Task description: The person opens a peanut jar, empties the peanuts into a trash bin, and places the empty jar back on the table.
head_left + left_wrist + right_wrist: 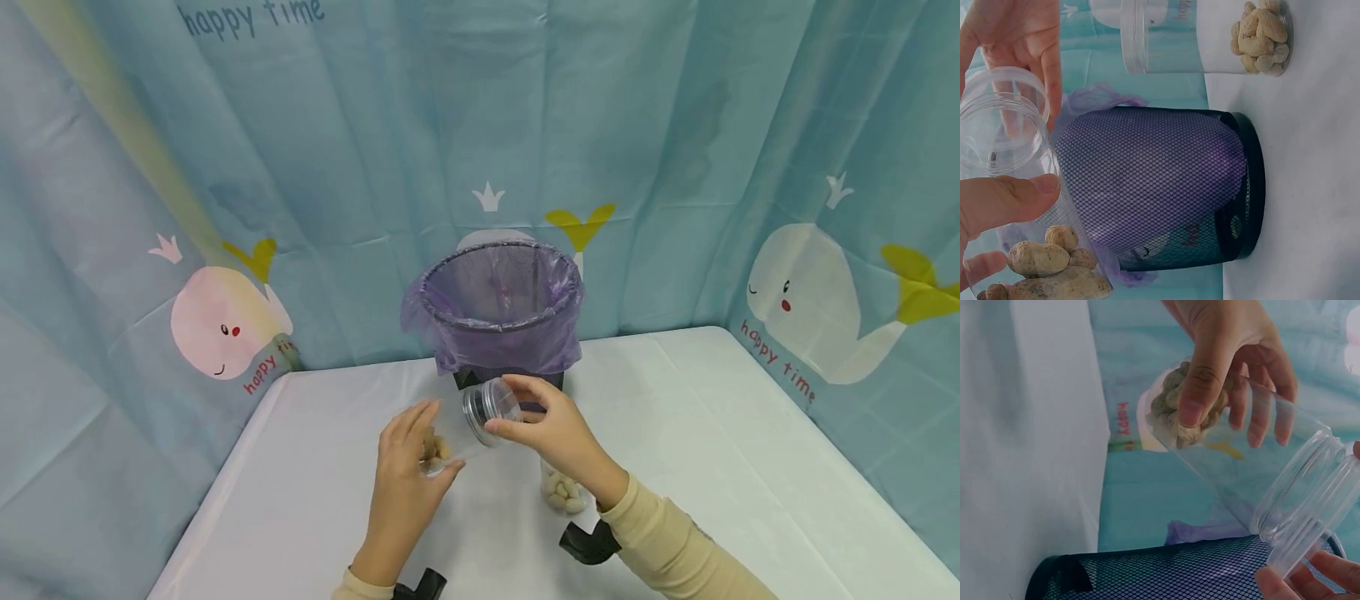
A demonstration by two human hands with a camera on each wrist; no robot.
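My left hand (405,479) holds a clear plastic jar (1229,469) round its body, tilted with the mouth toward the upper right. Several peanuts in shells (1054,262) lie at the bottom of this jar. At its mouth, my right hand (558,429) grips the clear lid (504,400) by the edge, thumb on the near side and fingers on the far side. In the left wrist view the lid overlaps the threaded jar mouth. A second clear jar (564,492) with peanuts at its bottom stands upright on the table, partly hidden behind my right hand and forearm.
Behind the hands stands a dark mesh waste bin (1172,237) lined with a purple plastic bag (517,346) folded over its rim. All stand over a white-covered table (300,483). A blue printed curtain (360,167) hangs close behind and along both sides.
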